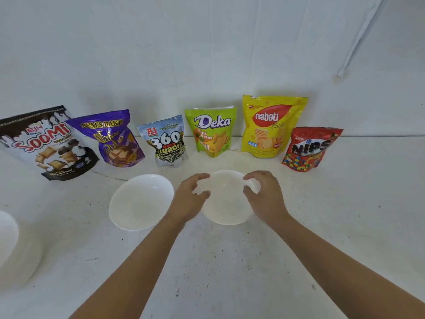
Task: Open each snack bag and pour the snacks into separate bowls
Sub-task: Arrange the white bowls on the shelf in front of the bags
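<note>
**Noter:** White wall, white speckled table (218, 261). The held bowl (226, 203) sits mid-table. The left hand (190, 196) and right hand (264, 196) clamp curled fingers and thumbs on its opposite rims.

**Checker:** Handling?

**Noter:** It looks rigid, smooth and probably breakable, so a two-sided rim grip suits it. The bags look light and crinkly, best pinched at the top seal.

**Checker:** Around it?

**Noter:** A second bowl (140, 201) lies just left of the held bowl and risks a knock from the left forearm. Behind the held bowl is a row of unopened-looking bags:
- left: Soomi bag (43, 143), purple wafer bag (115, 139), Kuaci bag (166, 141)
- straight behind: Deka bag (212, 132)
- right: Nabati bag (269, 127), Nips bag (310, 148)

A white stack (9, 238) sits far left.
</note>
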A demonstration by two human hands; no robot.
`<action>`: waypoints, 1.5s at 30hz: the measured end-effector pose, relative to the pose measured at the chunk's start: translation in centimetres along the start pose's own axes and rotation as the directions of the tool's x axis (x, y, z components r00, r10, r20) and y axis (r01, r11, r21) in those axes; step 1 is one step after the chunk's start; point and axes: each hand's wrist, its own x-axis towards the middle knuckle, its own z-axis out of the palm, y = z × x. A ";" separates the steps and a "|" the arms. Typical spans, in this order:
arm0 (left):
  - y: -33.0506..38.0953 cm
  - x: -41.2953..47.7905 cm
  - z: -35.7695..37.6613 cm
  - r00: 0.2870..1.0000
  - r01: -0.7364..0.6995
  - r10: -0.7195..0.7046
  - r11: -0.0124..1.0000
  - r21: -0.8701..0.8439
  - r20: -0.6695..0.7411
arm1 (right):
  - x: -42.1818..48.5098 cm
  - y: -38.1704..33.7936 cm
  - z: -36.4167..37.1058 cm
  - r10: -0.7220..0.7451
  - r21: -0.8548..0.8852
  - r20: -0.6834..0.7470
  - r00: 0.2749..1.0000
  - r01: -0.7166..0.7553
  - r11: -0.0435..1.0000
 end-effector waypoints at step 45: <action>-15.8 -19.4 -39.5 0.833 0.269 -0.259 0.962 -0.051 -0.489 | -11.3 -30.4 30.4 -0.267 0.167 0.674 0.689 0.210 0.963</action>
